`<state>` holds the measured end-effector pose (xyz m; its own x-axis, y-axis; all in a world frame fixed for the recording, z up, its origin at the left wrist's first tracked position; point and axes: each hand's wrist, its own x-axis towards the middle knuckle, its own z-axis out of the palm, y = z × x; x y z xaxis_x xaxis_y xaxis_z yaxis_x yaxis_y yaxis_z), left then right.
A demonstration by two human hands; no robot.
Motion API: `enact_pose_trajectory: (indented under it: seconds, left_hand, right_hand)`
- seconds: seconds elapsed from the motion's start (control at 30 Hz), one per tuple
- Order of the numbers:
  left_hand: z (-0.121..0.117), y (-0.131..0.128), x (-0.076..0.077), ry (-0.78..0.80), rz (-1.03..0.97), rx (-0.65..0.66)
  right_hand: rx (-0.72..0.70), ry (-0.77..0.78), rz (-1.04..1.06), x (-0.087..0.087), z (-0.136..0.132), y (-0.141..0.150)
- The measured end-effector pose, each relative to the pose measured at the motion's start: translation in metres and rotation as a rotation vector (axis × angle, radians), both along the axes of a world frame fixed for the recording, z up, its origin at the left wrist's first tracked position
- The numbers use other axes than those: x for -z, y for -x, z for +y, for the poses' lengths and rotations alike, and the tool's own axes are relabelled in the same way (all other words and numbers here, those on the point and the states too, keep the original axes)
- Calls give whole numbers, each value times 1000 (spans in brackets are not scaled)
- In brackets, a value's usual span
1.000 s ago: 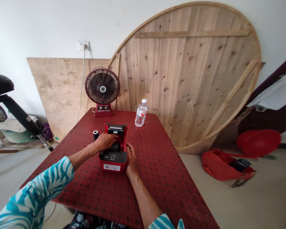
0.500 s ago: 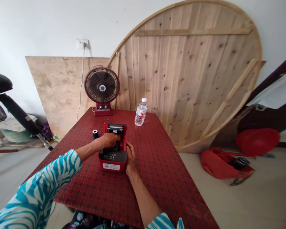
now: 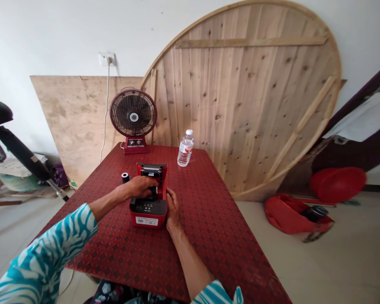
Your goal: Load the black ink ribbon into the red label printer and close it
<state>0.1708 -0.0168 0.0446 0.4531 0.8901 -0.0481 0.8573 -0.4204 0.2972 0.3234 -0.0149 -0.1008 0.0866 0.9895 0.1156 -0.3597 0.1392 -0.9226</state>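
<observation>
A small red and black label printer (image 3: 148, 218) stands on the table with its lid (image 3: 152, 170) raised. My left hand (image 3: 142, 185) reaches into its open bay, fingers over a dark roll (image 3: 156, 192) whose pale round end shows at the right; the fingertips are partly hidden. Along the printer's right side lies my right hand (image 3: 172, 207), fingers and palm against the casing, steadying contact with it. Another dark roll (image 3: 125, 177) with a white end stands upright just beyond my left wrist.
A dark red fan (image 3: 133, 118) and a clear water bottle (image 3: 185, 148) stand toward the back of the red patterned table (image 3: 215, 236). Behind leans a large round wooden tabletop (image 3: 240, 105). A red bag (image 3: 281, 215) lies on the floor at right.
My left hand has lifted and flattened a little inside the bay, and the roll's pale end now shows below its fingers. My right hand stays at the printer's side.
</observation>
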Motion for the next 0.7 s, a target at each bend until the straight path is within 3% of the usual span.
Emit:
enact_pose_trajectory:
  seconds: [0.17, 0.3, 0.43, 0.57, 0.7]
  left_hand:
    - [-36, 13, -26, -138, -208, -3]
    - [-52, 46, -33, -63, -698, -117]
    - [-62, 84, -23, 128, -1104, -217]
    - [-76, 109, -11, 251, -1147, -320]
    - [-80, 126, 8, 160, -1139, -408]
  right_hand:
    - [-19, 13, 5, -3, -2, -1]
    - [-34, 50, 27, -7, -4, -2]
    - [-58, 102, 60, -8, -5, -3]
    - [-61, 125, 58, -6, -4, -4]
    - [-31, 146, 61, -6, -3, -4]
